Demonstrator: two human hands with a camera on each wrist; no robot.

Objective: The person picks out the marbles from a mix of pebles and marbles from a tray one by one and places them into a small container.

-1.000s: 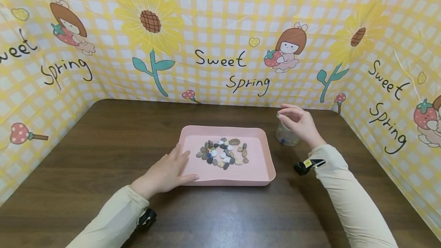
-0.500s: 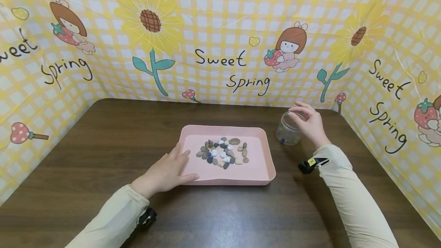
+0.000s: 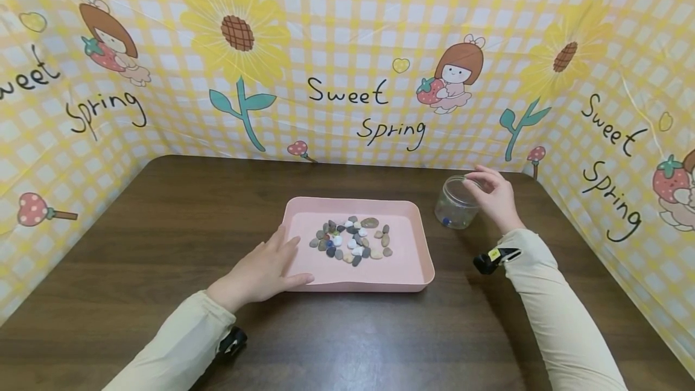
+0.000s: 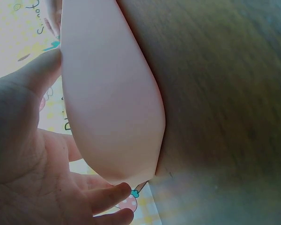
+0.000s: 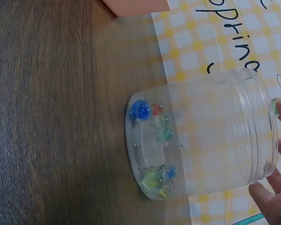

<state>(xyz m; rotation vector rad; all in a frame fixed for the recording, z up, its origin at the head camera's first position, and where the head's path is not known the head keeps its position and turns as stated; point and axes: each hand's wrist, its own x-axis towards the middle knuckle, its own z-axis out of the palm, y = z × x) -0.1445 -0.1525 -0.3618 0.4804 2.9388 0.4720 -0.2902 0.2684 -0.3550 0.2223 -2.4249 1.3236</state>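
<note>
My right hand [image 3: 496, 201] is at the rim of a clear jar [image 3: 455, 205], pinching a small green marble [image 5: 274, 106] between thumb and fingertips. The jar stands upright, and several glass marbles [image 5: 151, 179] lie on its bottom, among them a blue marble [image 5: 141, 110]. Spread over the left edge of a pink tray [image 3: 415, 246] is my left hand [image 3: 260, 270]; its fingers look relaxed, touching the tray's rim and corner. Inside the tray, several grey, tan and white pebbles [image 3: 370, 223] lie in a loose pattern, with a few marbles [image 3: 329, 244] at its left.
All of this stands on a dark wooden table [image 3: 179, 216]. A yellow checked cloth [image 3: 347, 29] printed with flowers and figures hangs behind and along both sides.
My right hand has moved to the right, from over the jar's mouth to its right rim, with the green marble in its fingers. The left hand and tray have stayed put.
</note>
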